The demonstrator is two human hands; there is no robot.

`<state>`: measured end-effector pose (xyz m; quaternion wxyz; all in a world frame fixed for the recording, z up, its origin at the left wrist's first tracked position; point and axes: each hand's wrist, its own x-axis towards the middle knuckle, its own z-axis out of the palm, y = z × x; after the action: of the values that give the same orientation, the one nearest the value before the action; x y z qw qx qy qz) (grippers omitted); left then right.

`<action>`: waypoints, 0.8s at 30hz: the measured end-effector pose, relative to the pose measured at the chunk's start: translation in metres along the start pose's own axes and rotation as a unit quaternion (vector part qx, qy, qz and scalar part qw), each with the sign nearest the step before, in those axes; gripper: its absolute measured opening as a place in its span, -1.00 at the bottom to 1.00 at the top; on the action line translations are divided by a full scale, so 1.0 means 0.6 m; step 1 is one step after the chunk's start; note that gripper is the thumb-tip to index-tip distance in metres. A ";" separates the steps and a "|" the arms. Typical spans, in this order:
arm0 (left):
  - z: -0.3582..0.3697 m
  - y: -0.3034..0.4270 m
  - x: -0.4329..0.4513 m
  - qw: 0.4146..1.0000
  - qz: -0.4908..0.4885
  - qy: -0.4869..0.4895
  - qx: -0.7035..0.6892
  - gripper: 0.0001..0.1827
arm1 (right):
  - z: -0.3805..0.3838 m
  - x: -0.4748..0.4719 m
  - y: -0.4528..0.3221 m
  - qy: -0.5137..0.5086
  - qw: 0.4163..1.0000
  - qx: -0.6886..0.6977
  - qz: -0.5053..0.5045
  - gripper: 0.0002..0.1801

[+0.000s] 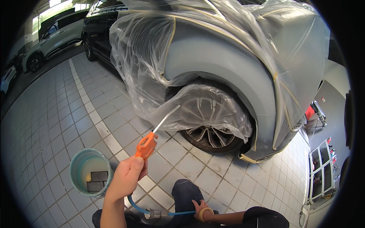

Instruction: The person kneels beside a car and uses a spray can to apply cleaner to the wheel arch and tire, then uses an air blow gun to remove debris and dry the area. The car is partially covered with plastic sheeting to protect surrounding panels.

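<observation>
My left hand (128, 173) is closed around the handle of an orange air blow gun (146, 145). Its thin metal nozzle (166, 118) points up and right, overlapping the clear plastic film (194, 109) draped across the car wheel (209, 136). From the handle a blue air hose (181, 213) with a metal coupling (156, 213) runs to my right hand (200, 207). That hand rests on my leg, touching the hose; whether it grips it is unclear. A roll of masking tape (203, 214) circles my right wrist. Above the wheel is a grey, dull fender (216, 51) edged with masking tape.
A teal bucket (74, 173) of cloudy water with dark blocks (99, 176) stands left of my forearm. Plastic sheeting (296, 42) wraps the car's front. Other vehicles (65, 31) are parked at the far left. A metal rack (322, 168) stands at right on the tiled floor (196, 171).
</observation>
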<state>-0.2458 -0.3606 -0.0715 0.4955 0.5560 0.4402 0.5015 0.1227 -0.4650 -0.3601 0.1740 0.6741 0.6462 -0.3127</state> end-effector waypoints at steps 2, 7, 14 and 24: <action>-0.004 0.002 -0.004 0.998 0.007 -0.061 -0.005 -0.45 | 0.001 -0.001 0.000 0.001 1.000 -0.002 0.000 0.03; 0.000 -0.004 -0.002 1.000 -0.001 -0.022 -0.008 -0.43 | 0.004 0.001 0.001 0.004 1.000 -0.005 0.000 0.03; 0.009 -0.015 0.006 0.979 -0.004 0.154 0.136 -0.40 | 0.006 0.000 0.002 0.011 1.000 -0.006 -0.007 0.03; 0.013 -0.004 0.001 0.985 -0.003 0.130 0.116 -0.42 | 0.006 0.000 0.001 0.013 1.000 -0.007 -0.005 0.01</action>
<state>-0.2378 -0.3608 -0.0740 0.3672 0.5388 0.5577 0.5136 0.1227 -0.4672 -0.3631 0.1684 0.6735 0.6543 -0.3000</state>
